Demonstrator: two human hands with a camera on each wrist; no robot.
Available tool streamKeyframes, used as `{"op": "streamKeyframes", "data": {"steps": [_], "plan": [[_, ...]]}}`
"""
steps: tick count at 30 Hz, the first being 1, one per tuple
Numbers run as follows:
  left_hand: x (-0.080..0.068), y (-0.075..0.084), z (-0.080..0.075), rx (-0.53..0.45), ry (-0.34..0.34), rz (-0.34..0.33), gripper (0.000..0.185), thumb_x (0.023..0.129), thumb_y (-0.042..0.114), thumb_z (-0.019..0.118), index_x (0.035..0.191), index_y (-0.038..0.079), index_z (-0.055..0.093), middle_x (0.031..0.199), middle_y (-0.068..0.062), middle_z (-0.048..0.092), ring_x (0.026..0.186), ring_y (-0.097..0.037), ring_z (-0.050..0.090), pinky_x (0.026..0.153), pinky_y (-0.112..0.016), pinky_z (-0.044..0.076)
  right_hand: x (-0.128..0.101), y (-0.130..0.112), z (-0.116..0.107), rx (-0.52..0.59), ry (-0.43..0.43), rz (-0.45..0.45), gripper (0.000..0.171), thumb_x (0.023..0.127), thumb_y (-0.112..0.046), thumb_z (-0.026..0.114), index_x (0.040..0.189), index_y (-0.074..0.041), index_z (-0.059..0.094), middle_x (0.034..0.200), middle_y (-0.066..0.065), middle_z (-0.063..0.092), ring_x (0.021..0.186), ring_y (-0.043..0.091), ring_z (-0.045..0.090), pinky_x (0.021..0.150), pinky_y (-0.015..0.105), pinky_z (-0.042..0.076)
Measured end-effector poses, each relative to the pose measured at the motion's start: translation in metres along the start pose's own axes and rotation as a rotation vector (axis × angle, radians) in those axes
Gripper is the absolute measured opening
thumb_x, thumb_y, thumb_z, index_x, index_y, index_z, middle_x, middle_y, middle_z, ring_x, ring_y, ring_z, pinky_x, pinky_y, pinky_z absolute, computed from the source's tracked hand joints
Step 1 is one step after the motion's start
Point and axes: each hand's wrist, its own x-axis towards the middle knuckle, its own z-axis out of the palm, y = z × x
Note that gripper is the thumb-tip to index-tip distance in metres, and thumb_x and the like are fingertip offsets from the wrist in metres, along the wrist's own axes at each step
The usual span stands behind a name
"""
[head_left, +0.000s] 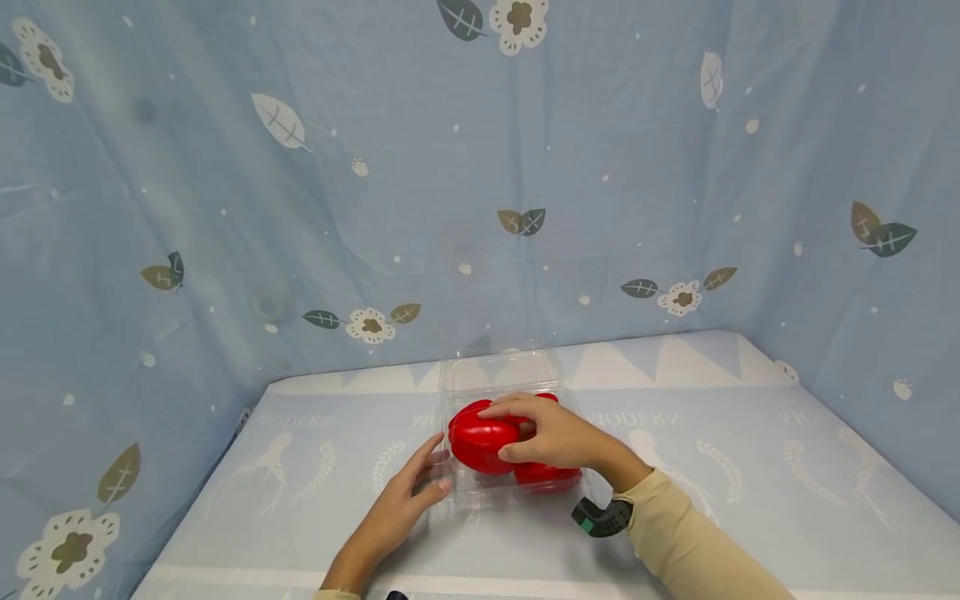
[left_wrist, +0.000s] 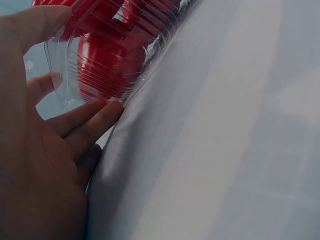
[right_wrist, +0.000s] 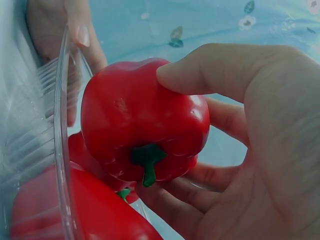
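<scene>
Right hand point(head_left: 555, 437) grasps a red bell pepper point(head_left: 483, 442) from above, thumb on the near side and fingers wrapped over the far side. The right wrist view shows the green stem point(right_wrist: 145, 162) facing the palm. A wrap this full suits the fruit's glossy, rounded skin, which a lighter pinch would likely let slip.

The pepper sits over the clear plastic clamshell container point(head_left: 510, 379), at its left half, just above the rim. At least one more red pepper point(head_left: 547, 475) lies inside, at about 4 o'clock from the held one; whether the two touch cannot be told.

Left hand point(head_left: 408, 496) lies at 7 o'clock of the container, fingers straight and relaxed, fingertips point(left_wrist: 107, 107) against the ribbed lower wall, thumb up by the rim. It holds nothing; it reads as a brace, since the thin tray is light and would likely skate on the printed blue table cover point(head_left: 750, 467).

The container's lid point(head_left: 498, 367) stands open at 12 o'clock, out of the hands' way. Blue leaf-print cloth point(head_left: 300, 167) hangs behind.
</scene>
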Motion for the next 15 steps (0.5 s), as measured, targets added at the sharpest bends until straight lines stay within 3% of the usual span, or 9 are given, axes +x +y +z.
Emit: {"op": "streamKeyframes", "data": {"steps": [9, 15], "plan": [[0.0000, -0.0015, -0.0004, -0.018, -0.010, 0.003, 0.063, 0.092, 0.038, 0.060, 0.148, 0.033, 0.030, 0.137, -0.006, 0.051, 0.127, -0.031, 0.047, 0.094, -0.055, 0.045, -0.0009, -0.0011, 0.0028, 0.002, -0.002, 0.023, 0.051, 0.082, -0.031, 0.072, 0.129, -0.035, 0.055, 0.129, -0.010, 0.051, 0.113, 0.021, 0.051, 0.083, 0.035, 0.052], [-0.0007, 0.0000, -0.0004, -0.025, -0.012, 0.006, 0.064, 0.092, 0.038, 0.060, 0.149, 0.029, 0.031, 0.137, -0.006, 0.051, 0.126, -0.031, 0.048, 0.093, -0.055, 0.045, -0.0025, -0.0018, 0.0061, -0.053, -0.024, 0.009, 0.051, 0.082, -0.032, 0.072, 0.130, -0.031, 0.054, 0.128, -0.009, 0.052, 0.112, 0.019, 0.051, 0.081, 0.032, 0.053]]}}
